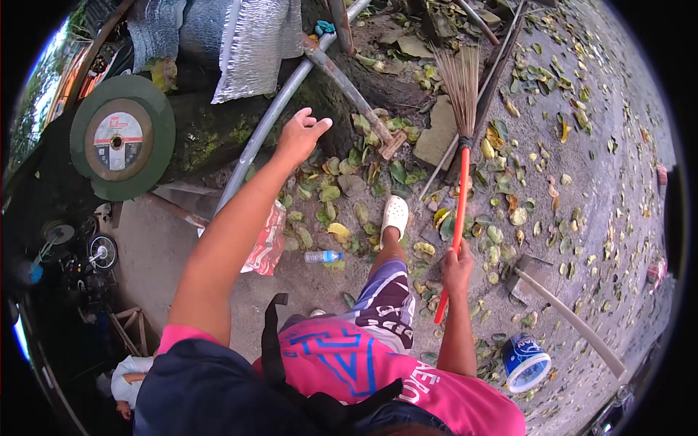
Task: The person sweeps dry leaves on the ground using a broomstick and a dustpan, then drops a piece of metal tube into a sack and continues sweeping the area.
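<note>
My right hand grips the orange handle of a stick broom. Its bristles point away from me, beside a dark plank and stone slabs. Empty, my left hand reaches forward with its fingers partly spread, over leaves and close to a grey metal pipe. Fallen leaves cover the ground around my white clog. A small plastic water bottle lies on the concrete beneath my arms, near a red and white plastic bag partly hidden by my left forearm.
A large green cutting disc and silver foil insulation are at the left. A rusty pipe leg juts out ahead. On the right are a dustpan with a long handle and a blue bucket. A person and motorcycle appear lower left.
</note>
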Tool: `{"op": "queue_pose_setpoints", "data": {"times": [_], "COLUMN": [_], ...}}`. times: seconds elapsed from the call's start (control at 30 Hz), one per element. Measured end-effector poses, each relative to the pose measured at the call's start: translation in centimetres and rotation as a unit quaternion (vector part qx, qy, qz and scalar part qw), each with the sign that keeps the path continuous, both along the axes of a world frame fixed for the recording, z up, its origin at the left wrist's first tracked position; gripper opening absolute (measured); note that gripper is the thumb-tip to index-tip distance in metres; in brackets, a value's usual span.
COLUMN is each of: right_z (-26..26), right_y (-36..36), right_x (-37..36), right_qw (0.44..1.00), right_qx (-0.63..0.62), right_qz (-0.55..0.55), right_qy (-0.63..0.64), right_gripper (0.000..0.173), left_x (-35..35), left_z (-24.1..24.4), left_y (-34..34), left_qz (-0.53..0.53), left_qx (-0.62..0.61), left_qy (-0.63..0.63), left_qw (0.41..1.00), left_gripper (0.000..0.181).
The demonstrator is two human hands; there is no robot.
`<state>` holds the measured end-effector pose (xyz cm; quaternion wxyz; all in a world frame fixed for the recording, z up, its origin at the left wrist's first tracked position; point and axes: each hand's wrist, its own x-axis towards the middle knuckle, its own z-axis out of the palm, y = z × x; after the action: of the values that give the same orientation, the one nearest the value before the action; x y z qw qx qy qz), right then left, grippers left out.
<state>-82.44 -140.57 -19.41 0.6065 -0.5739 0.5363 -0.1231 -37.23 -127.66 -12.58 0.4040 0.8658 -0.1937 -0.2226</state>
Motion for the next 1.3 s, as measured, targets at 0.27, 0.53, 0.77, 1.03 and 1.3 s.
{"op": "queue_pose_setpoints", "data": {"times": [0.27, 0.53, 0.77, 1.03, 1.3], "right_z": [-9.3, -10.4, -8.5, -1.3, 1.7], "right_y": [-13.6, -18.6, -18.9, -19.3, -17.2], "right_x": [8.8, 11.6, 14.3, 16.8, 20.3], "right_qw": [0.981, 0.987, 0.983, 0.987, 0.989], "right_qx": [0.09, 0.116, 0.142, 0.151, 0.133], "right_qz": [-0.093, -0.076, -0.074, 0.006, 0.068], "right_qy": [-0.142, -0.081, -0.09, -0.049, -0.009], "right_gripper": [0.046, 0.05, 0.048, 0.044, 0.046], "left_x": [17.1, 25.2, 25.1, 3.7, 4.8], "left_z": [-8.4, -0.6, 3.0, 6.1, -3.1], "left_y": [-17.8, -26.5, -26.2, -20.7, -22.1], "left_qz": [0.175, 0.118, 0.07, -0.128, 0.087], "left_qx": [0.021, 0.429, 0.505, 0.142, -0.323], "left_qy": [-0.145, -0.461, -0.305, -0.478, 0.057], "left_qw": [0.974, 0.767, 0.805, 0.857, 0.941], "left_gripper": [0.08, 0.084, 0.087, 0.092, 0.057]}}
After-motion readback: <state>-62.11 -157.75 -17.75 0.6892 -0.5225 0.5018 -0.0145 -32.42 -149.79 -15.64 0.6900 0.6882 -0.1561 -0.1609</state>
